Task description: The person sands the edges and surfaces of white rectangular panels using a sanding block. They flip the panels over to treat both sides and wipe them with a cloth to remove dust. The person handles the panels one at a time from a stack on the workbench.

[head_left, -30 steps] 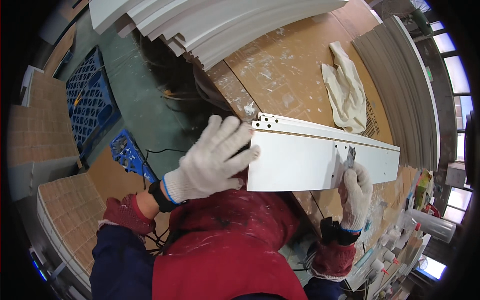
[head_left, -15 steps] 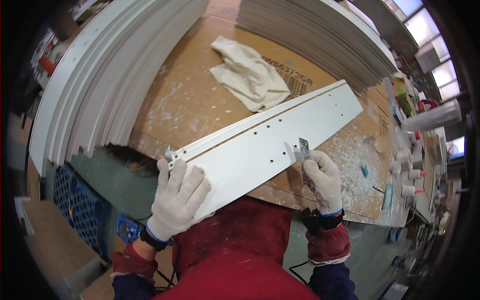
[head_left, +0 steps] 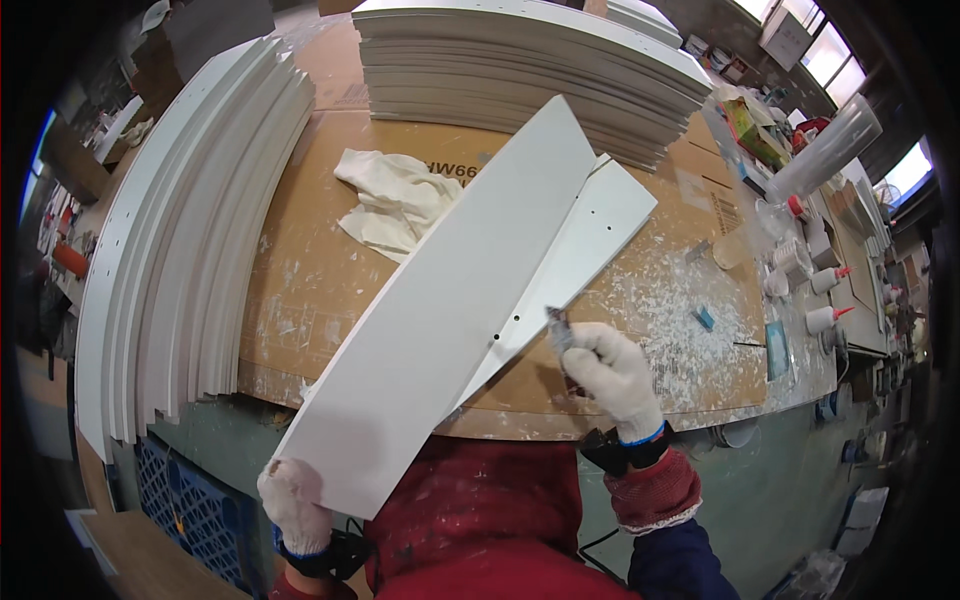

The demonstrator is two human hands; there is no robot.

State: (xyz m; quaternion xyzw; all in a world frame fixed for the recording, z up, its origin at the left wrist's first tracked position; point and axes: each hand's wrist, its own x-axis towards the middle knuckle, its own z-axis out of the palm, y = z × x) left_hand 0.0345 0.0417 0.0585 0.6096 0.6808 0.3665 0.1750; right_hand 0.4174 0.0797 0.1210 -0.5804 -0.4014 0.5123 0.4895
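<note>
While the left hand (head_left: 297, 507) grips the lower-left end of a white panel (head_left: 430, 320) slanting across the frame's centre, the right hand (head_left: 612, 378), right of centre, clasps a small scraper (head_left: 559, 330). A drilled board (head_left: 611, 215) shows partly beneath.

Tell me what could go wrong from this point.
The left hand grips the upper white board only at its near end, so the board might swing and scuff the lower white board it overlaps.

The scraper in the right hand appears close to the lower board's edge and might nick it.

Loose white flakes nearby could stick to either board.
</note>
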